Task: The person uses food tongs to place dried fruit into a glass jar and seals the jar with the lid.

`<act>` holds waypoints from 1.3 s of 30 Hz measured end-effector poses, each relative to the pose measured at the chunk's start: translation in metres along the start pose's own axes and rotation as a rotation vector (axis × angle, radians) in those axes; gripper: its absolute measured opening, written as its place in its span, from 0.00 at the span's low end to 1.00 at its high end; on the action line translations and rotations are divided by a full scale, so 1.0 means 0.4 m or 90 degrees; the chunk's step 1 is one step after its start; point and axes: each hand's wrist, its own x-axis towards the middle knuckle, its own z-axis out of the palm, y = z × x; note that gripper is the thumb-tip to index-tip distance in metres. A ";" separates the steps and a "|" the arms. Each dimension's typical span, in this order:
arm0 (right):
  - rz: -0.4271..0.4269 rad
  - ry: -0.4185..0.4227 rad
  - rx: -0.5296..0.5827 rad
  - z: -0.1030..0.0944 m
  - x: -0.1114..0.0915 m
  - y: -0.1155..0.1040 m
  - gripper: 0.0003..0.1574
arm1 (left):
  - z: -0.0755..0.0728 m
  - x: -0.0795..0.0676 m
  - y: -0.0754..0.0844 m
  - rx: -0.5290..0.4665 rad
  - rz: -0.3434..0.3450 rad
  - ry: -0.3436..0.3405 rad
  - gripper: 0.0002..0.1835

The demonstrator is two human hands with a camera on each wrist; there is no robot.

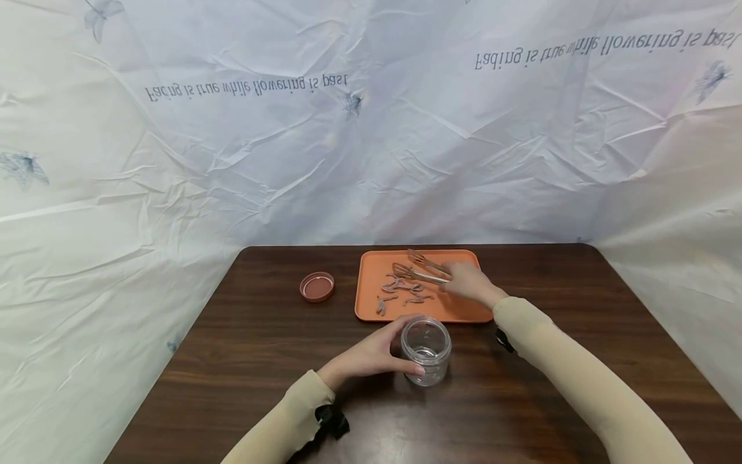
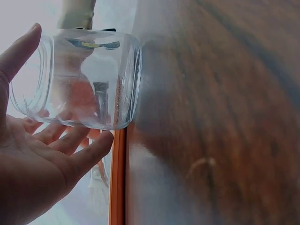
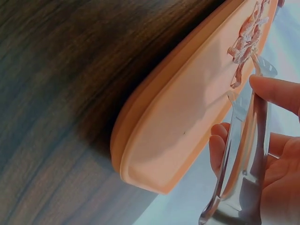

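Note:
My left hand (image 1: 373, 351) holds a clear jar (image 1: 428, 370), thumb on its near side and fingers round the far side. The jar stands upright and uncovered on the table, with nothing visible inside. Metal tongs (image 3: 251, 173) with fork-like tips are in my right hand (image 1: 468, 281), thumb on one arm and fingers at the other. Their tips are spread apart above the orange tray (image 1: 458, 314), beside several thin, wrinkled reddish-brown strips (image 3: 246, 40). Nothing is seen between the tips. In the left wrist view, the jar (image 2: 93, 79) partly covers the view behind it.
A reddish-brown round lid (image 1: 317, 287) lies on the dark wooden table (image 1: 261, 348), left of the tray. The tray's raised rim runs along the near side, just beyond the jar. A pale printed sheet (image 1: 348, 161) hangs behind the table and along its sides.

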 end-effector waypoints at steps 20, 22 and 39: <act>-0.028 0.044 -0.049 0.004 -0.016 0.013 0.34 | 0.003 -0.005 -0.002 -0.002 -0.017 0.007 0.48; -0.032 0.046 -0.050 0.001 -0.016 0.013 0.33 | 0.004 -0.005 -0.003 -0.007 -0.019 0.006 0.48; -0.034 0.052 -0.040 -0.009 -0.032 0.017 0.31 | 0.005 -0.002 -0.007 -0.030 -0.009 -0.006 0.46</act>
